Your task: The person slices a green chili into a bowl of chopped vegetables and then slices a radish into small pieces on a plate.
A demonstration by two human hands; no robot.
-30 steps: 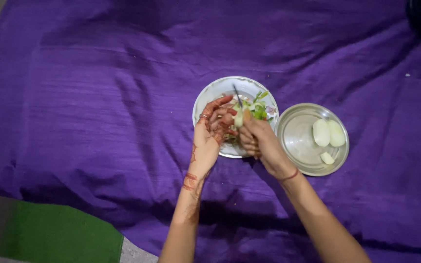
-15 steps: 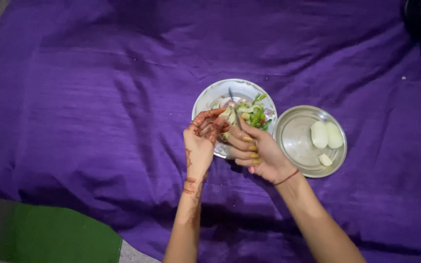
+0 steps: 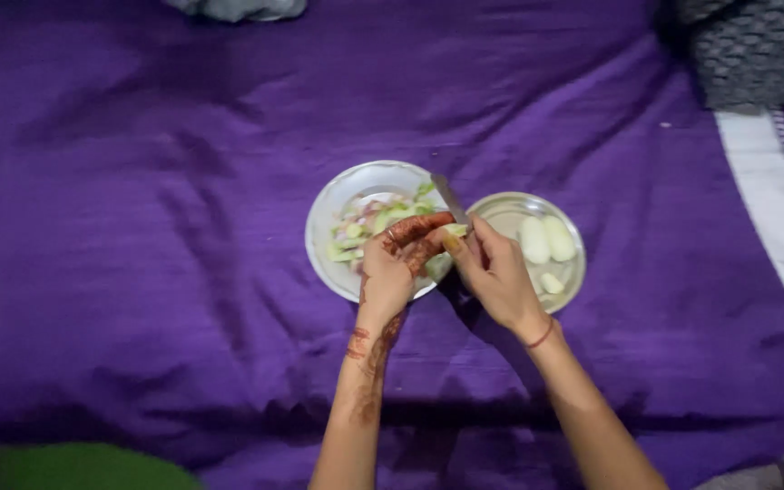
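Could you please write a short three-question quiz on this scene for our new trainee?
1. True or false: the right hand holds a knife with its blade pointing away from the person.
2. Which dish holds the pale peeled pieces? A) the white plate B) the steel plate C) neither, they lie on the purple cloth
3. What does the left hand hold over the white plate's near edge?

Key
1. True.
2. B.
3. A pale green vegetable piece, pinched between its fingers beside the right hand.
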